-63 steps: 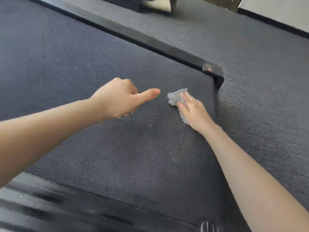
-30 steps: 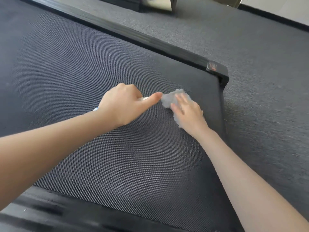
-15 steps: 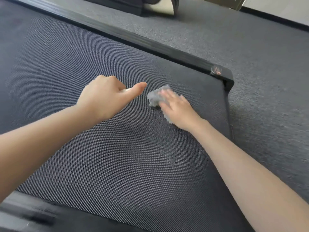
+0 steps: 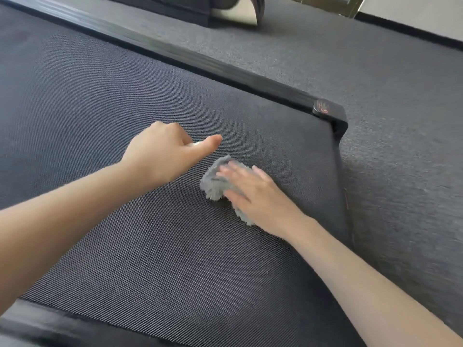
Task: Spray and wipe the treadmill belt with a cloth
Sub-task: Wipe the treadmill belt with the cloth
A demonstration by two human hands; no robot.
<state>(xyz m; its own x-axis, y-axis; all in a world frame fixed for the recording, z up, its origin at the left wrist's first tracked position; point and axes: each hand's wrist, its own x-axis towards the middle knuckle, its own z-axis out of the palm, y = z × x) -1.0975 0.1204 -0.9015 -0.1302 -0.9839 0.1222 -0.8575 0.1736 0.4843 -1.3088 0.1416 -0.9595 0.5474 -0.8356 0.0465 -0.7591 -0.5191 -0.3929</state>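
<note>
The right grip (image 4: 253, 194) lies flat, fingers straight, pressing the grey cloth (image 4: 215, 184) onto the treadmill belt (image 4: 125, 246) just right of frame centre. The bunched cloth's long axis runs upper left to lower right. The left grip (image 4: 162, 156), just upper left, is curled, thumb out; whether it holds anything is hidden.

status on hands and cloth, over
Right hand flat, pressing grey cloth on treadmill belt. Left hand curled beside it, thumb out; contents hidden. Nothing seen in the way.
</note>
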